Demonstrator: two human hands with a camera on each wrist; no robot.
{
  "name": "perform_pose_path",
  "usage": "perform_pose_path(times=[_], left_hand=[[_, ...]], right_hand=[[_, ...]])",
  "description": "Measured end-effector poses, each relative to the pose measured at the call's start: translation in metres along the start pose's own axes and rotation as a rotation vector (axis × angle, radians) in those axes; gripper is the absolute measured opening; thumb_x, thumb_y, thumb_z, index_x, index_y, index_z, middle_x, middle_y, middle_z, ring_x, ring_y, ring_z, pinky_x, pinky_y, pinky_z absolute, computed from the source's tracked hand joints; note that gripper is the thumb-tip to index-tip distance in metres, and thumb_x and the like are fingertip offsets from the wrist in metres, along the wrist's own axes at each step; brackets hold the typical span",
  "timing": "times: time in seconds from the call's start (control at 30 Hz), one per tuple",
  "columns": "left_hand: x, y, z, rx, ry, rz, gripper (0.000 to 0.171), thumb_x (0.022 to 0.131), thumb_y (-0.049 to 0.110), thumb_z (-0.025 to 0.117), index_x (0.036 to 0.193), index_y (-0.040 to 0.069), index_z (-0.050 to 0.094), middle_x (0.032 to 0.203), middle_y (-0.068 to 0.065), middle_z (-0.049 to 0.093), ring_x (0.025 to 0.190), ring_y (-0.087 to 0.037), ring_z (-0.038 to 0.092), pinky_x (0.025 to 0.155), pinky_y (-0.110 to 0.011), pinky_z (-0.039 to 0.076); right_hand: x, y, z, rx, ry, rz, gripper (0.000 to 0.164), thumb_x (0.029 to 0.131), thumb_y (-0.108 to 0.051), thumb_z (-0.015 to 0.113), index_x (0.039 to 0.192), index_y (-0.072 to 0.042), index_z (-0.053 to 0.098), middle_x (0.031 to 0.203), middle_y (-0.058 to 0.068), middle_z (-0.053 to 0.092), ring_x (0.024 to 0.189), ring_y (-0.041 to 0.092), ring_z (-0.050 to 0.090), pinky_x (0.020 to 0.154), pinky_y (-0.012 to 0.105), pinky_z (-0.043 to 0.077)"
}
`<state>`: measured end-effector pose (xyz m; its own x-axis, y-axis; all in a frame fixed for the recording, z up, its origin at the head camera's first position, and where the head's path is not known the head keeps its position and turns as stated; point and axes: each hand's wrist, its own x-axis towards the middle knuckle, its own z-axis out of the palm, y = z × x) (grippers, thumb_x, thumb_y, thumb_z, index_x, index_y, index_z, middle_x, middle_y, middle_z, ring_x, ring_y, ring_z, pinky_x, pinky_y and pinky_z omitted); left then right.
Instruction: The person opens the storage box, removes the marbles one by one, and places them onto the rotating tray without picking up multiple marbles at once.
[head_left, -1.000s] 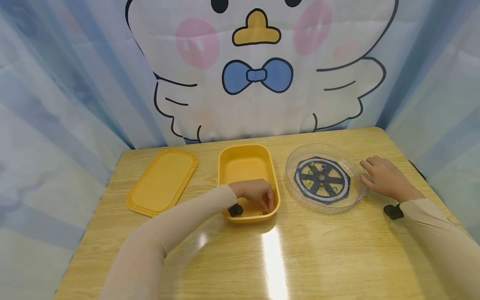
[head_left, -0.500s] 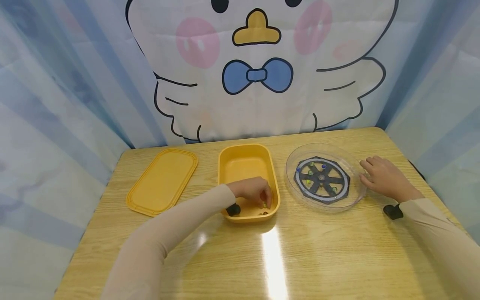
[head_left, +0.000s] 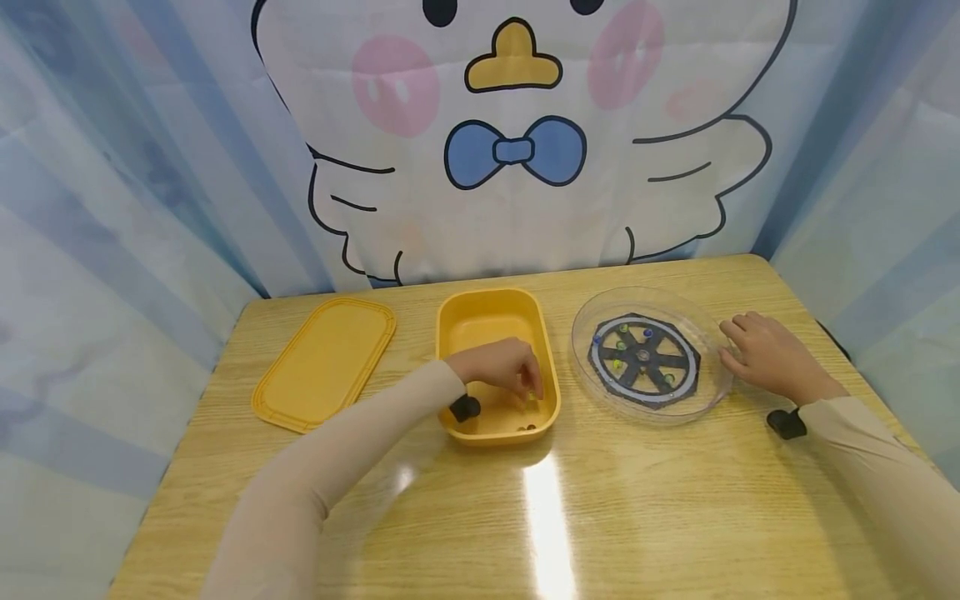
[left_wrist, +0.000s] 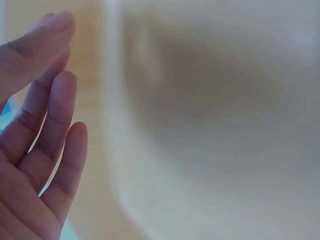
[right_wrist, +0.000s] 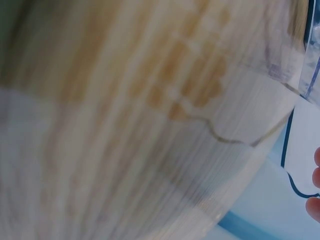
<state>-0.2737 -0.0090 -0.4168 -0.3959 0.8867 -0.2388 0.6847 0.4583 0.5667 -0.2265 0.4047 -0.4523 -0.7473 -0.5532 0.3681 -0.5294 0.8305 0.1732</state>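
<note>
My left hand point(head_left: 504, 367) is inside the yellow bin point(head_left: 553, 367), palm down. Thumb and forefinger pinch a small yellow-green marble point(head_left: 533, 398) just above the bin floor. In the left wrist view the tips of the left hand point(left_wrist: 42, 120) meet and hide what lies between them. A dark red-brown marble point(head_left: 531, 427) lies at the bin's near side. My right hand point(head_left: 774, 357) rests loosely curled beside the clear round dish point(head_left: 716, 400), fingertips right at its rim. Only a few fingertips of it show in the right wrist view.
A dark spoked wheel with a grey ring point(head_left: 643, 356) sits in the dish, with several blue, green and yellow marbles on it. A yellow lid point(head_left: 322, 364) lies flat at the left. Behind the wooden table point(head_left: 450, 517) hangs a printed curtain point(head_left: 517, 225).
My left hand has risen slightly and moved away from the bin's near wall with the yellow-green marble, leaving the red-brown marble uncovered. My right hand has stayed in place.
</note>
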Motion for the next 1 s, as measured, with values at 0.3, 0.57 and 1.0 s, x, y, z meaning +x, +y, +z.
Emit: perform_pose_path(times=[0.3, 0.57, 1.0], left_hand=[[0.003, 0.022, -0.041, -0.053, 0.091, 0.012, 0.017, 0.083, 0.01, 0.07, 0.099, 0.008, 0.075, 0.099, -0.004, 0.073, 0.081, -0.01, 0.062, 0.076, -0.016, 0.05], [0.038, 0.053, -0.057, -0.053, 0.196, 0.041, 0.02, 0.085, 0.015, 0.068, 0.105, 0.011, 0.073, 0.106, -0.002, 0.071, 0.086, -0.009, 0.062, 0.079, -0.015, 0.049], [0.119, 0.081, -0.035, -0.089, 0.276, 0.001, 0.021, 0.085, 0.016, 0.069, 0.105, 0.01, 0.072, 0.098, 0.001, 0.071, 0.083, -0.003, 0.061, 0.068, -0.008, 0.048]], right_hand=[[-0.001, 0.0, 0.001, 0.004, -0.009, 0.01, 0.027, 0.076, -0.011, 0.064, 0.096, 0.006, 0.058, 0.08, 0.018, 0.057, 0.072, 0.033, 0.054, 0.065, 0.049, 0.047], [0.0, 0.0, 0.0, 0.008, -0.005, 0.012, 0.028, 0.074, -0.01, 0.067, 0.096, 0.005, 0.058, 0.08, 0.018, 0.058, 0.072, 0.033, 0.055, 0.066, 0.049, 0.047], [-0.002, 0.002, 0.001, 0.009, 0.006, -0.002, 0.027, 0.075, -0.011, 0.066, 0.096, 0.005, 0.058, 0.078, 0.016, 0.057, 0.07, 0.031, 0.054, 0.064, 0.048, 0.046]])
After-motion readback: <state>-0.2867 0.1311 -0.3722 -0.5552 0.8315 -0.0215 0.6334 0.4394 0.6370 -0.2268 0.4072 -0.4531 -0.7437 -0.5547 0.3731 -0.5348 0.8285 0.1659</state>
